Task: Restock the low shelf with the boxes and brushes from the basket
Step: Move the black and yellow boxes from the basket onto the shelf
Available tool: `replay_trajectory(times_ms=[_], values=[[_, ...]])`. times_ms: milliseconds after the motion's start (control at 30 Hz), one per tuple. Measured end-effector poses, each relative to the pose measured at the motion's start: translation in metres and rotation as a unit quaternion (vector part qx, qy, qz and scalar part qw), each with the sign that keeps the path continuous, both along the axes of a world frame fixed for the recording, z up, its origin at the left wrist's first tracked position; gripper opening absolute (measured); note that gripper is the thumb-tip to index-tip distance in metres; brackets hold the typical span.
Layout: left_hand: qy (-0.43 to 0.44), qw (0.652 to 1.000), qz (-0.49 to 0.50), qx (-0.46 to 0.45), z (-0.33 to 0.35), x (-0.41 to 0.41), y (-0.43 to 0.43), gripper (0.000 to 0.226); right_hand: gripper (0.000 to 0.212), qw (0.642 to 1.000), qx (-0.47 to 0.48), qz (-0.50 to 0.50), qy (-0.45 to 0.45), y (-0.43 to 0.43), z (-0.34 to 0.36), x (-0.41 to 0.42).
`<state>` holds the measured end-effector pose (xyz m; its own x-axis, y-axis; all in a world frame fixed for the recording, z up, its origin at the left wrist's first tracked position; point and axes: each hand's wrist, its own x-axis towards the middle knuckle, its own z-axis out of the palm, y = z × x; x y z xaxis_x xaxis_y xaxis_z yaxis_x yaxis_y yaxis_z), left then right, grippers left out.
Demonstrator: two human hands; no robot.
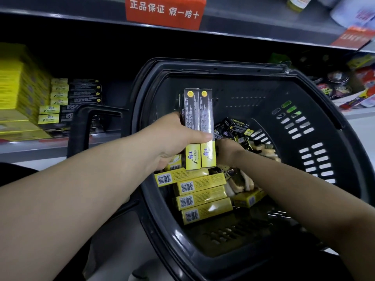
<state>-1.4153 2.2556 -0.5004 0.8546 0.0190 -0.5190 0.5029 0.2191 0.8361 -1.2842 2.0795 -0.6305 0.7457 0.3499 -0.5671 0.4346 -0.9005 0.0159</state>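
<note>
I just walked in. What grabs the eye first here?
The left hand grips two tall black-and-yellow boxes upright over the black basket at centre. Below them lie stacked yellow boxes, where the right hand reaches in; a red sign hangs on the shelf edge above.

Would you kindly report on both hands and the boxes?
Left hand grips two long black-and-yellow cardboard boxes, upright over black plastic basket. Right hand down inside it, grip hidden.

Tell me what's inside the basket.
In the basket: yellow boxes stacked flat, small black boxes, wooden brushes. The left hand holds long boxes upright above them. The right hand reaches in; its fingers and the pile's underside are hidden.
</note>
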Motion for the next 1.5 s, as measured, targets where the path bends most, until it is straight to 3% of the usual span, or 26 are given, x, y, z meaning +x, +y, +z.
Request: replay_trajectory(times_ms=[67,100,167,233,367,467,567,733,900,1100,1233,1400,1500], values=[[-0.001,1.000,0.005,-0.003,0.004,0.000,-0.001,0.032,0.033,0.985,0.107,-0.112,0.081,0.002,0.016,-0.003],[-0.001,1.000,0.007,-0.010,0.006,0.000,0.000,0.029,0.036,0.949,0.195,-0.199,0.149,0.004,0.028,-0.008],[0.001,1.000,0.017,-0.025,0.010,-0.001,0.001,0.026,0.047,0.838,0.362,-0.298,0.280,0.002,0.060,-0.021],[-0.008,0.999,0.024,-0.037,0.015,-0.004,0.005,0.024,0.055,0.763,0.448,-0.279,0.372,0.002,0.095,-0.030],[-0.031,0.998,0.008,-0.052,0.035,-0.018,0.021,0.026,0.050,0.723,0.512,-0.190,0.423,0.022,0.152,-0.050],[-0.046,0.997,0.001,-0.057,0.047,-0.036,0.038,0.039,0.035,0.718,0.537,-0.216,0.386,0.049,0.174,-0.073],[-0.057,0.996,0.007,-0.066,0.056,-0.058,0.060,0.033,0.041,0.738,0.529,-0.248,0.337,0.077,0.185,-0.091],[-0.053,0.997,0.014,-0.051,0.061,-0.089,0.109,0.033,0.052,0.771,0.530,-0.191,0.296,0.127,0.200,-0.104],[-0.003,0.995,0.100,-0.012,0.052,-0.129,0.177,0.027,0.013,0.795,0.503,-0.171,0.292,0.188,0.204,-0.107],[0.028,0.967,0.244,0.060,0.026,-0.159,0.249,0.034,0.017,0.826,0.447,-0.214,0.269,0.261,0.179,-0.094],[0.044,0.965,0.249,0.071,0.010,-0.167,0.273,0.035,0.044,0.846,0.422,-0.243,0.217,0.299,0.149,-0.081],[0.053,0.963,0.257,0.069,-0.001,-0.165,0.291,0.039,0.027,0.824,0.456,-0.280,0.189,0.336,0.112,-0.064],[0.062,0.964,0.247,0.077,-0.006,-0.156,0.297,0.039,0.044,0.832,0.445,-0.287,0.166,0.350,0.092,-0.051]])
